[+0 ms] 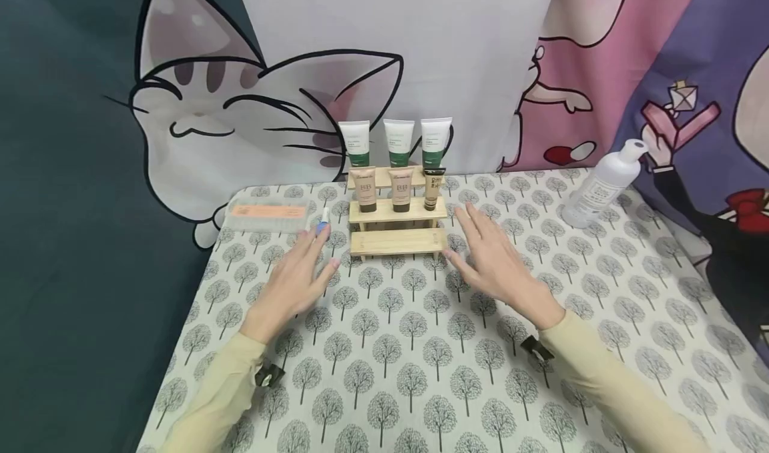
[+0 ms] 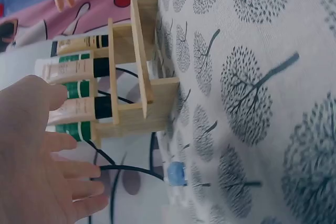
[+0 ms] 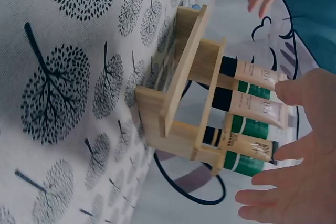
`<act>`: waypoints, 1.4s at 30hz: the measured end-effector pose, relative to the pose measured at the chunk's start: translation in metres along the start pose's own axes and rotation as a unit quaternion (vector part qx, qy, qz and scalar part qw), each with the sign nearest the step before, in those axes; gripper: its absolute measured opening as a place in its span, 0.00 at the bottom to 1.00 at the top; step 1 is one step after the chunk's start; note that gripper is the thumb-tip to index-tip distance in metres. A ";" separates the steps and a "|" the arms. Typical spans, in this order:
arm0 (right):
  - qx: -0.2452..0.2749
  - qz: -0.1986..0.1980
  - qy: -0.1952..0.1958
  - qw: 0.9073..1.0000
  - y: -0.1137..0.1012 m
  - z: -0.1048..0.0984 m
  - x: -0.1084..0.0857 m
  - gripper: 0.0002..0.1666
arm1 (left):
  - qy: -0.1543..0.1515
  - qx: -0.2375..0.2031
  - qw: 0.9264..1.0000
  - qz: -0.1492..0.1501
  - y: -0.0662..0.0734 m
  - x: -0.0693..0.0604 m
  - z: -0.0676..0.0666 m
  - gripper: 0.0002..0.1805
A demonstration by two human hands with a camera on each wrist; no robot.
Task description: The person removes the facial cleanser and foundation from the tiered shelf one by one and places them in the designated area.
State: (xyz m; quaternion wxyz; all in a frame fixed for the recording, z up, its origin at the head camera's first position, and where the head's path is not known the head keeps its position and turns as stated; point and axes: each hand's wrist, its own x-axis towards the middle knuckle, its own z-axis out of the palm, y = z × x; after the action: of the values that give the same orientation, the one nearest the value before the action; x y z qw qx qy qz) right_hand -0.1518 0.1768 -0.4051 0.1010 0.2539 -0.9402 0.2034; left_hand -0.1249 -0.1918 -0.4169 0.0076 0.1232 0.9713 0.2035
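Observation:
A three-tier wooden stand (image 1: 396, 241) is between my two hands. White-and-green squeeze tubes (image 1: 399, 139) stand on its top tier. On the middle tier are two pinkish BB cream tubes (image 1: 401, 189) and a gold tube with a black end (image 1: 432, 189). My left hand (image 1: 294, 283) is left of the stand, fingers spread, holding nothing. Just beyond its fingertips lies a small white-and-blue item (image 1: 323, 221), partly hidden. To the stand's right, my right hand (image 1: 495, 259) has its fingers extended and also holds nothing. Both wrist views show the hands (image 2: 42, 171) (image 3: 294, 177) apart from the tubes.
A clear plastic box with an orange label (image 1: 268, 213) lies at the table's back left. At the right stands a white pump bottle (image 1: 601, 189). The tree-patterned tablecloth (image 1: 414, 353) covers the table, and a cartoon curtain (image 1: 396, 26) hangs behind it.

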 end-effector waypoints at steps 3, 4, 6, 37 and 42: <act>0.039 0.018 0.021 0.999 0.005 0.004 0.006 0.47 | -0.007 -0.040 0.999 -0.002 -0.003 0.008 0.007 0.39; 0.056 0.027 0.028 0.998 0.007 0.006 0.008 0.46 | -0.009 -0.057 0.998 -0.005 -0.004 0.010 0.009 0.39; 0.088 0.037 0.047 0.994 0.010 0.009 0.014 0.45 | -0.008 -0.085 0.996 -0.010 -0.006 0.014 0.013 0.39; 0.420 0.211 0.140 0.872 0.026 0.049 0.095 0.26 | 0.047 -0.415 0.897 -0.142 -0.003 0.072 0.090 0.32; 0.412 0.201 0.145 0.877 0.028 0.056 0.101 0.24 | 0.064 -0.447 0.878 -0.161 -0.003 0.073 0.095 0.33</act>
State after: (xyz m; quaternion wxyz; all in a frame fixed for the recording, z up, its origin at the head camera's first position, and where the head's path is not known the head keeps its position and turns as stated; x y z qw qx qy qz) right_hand -0.2566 0.1304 -0.4345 0.0792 0.0455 -0.7770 0.6229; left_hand -0.1899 -0.1393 -0.5023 0.0326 -0.0642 0.7818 0.6194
